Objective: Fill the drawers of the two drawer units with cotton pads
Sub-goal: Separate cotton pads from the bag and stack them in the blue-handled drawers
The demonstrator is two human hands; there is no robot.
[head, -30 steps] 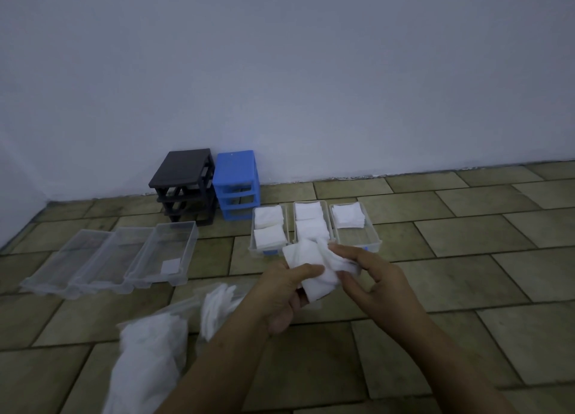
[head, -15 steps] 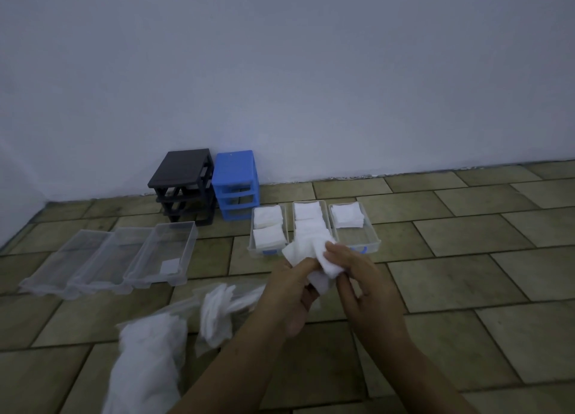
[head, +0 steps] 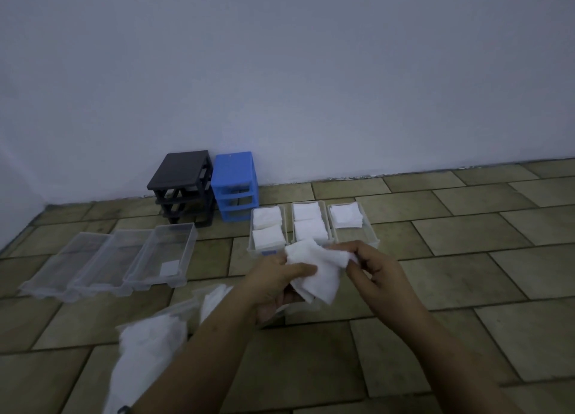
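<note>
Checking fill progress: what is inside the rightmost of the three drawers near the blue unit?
The rightmost drawer holds one stack of cotton pads at its far end. Its middle looks bare; the near end is covered by the right hand and the held pads.

Tiled floor with black drawer unit, blue drawer unit, six clear drawers, pad bags.

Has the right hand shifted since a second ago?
Yes. The right hand has drawn back toward the camera, away from the rightmost drawer, gripping the cotton pads.
</note>
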